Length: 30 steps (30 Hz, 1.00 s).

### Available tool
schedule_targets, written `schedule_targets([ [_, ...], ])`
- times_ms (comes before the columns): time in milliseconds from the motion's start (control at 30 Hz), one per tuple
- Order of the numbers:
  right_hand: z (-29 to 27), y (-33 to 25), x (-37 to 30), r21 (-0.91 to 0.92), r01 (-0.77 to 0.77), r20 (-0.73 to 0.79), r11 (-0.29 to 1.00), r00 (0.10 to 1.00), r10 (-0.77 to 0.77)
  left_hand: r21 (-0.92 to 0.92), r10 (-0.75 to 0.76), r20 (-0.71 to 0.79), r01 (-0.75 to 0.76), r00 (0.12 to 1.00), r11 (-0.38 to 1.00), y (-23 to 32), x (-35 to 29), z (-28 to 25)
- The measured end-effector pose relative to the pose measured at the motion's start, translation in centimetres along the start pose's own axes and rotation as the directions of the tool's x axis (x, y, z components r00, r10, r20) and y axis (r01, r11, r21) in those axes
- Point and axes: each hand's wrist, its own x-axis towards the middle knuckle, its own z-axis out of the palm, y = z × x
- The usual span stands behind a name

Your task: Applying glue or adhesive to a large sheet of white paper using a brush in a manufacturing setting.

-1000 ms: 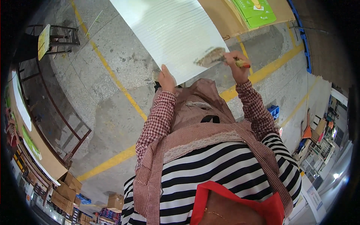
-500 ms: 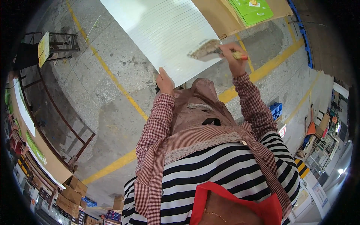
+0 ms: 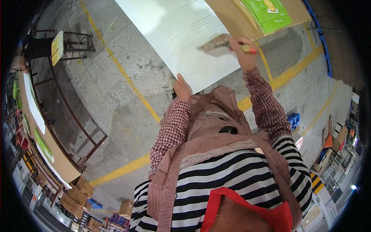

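In front of me lies a long white stack (image 3: 189, 50) of thin sheets, fanned so that their edges make fine lines. My left hand (image 3: 182, 88) grips its near left corner, thumb on top and the other fingers hidden below. Wrapped round the handle of a wide flat brush (image 3: 216, 43) is my right hand (image 3: 245, 52), above the stack's right side. The handle end is red and yellow; the brownish bristles point left and are blurred. Whether they touch the sheets I cannot tell.
Brown cardboard (image 3: 232, 21) with green printed packages (image 3: 270, 17) adjoins the stack on the right. A stool (image 3: 73, 46) stands at far left, beside a long metal-framed table (image 3: 62, 162). Cardboard boxes (image 3: 75, 199) are at lower left, a blue crate (image 3: 293, 120) at right.
My right hand has moved the brush farther from me and slightly left over the stack. The left hand keeps its hold on the corner. The whole view has shifted a little.
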Motion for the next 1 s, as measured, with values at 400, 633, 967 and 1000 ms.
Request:
schedule_targets([
  [400,-0.8,-0.3,-4.6,-0.172,0.279,0.200,0.945,0.949,-0.244,0.002,0.001,-0.031,-0.001,1.000,1.000,-1.4,0.4,-0.3],
  [633,2.8,0.4,-1.0,-0.234,0.388,0.155,0.891,0.920,-0.360,0.111,0.033,-0.013,-0.031,0.999,0.993,-0.9,0.3,0.2],
  [967,-2.9,-1.9,-10.0,-0.271,0.233,0.265,0.934,0.951,-0.161,-0.070,-0.053,-0.075,0.048,0.996,0.996,-0.7,-0.1,0.1],
  [1000,-2.4,-1.9,-9.4,-0.227,0.262,0.224,0.938,0.951,-0.211,-0.020,-0.037,-0.055,0.036,0.998,0.999,-1.1,0.4,-0.2],
])
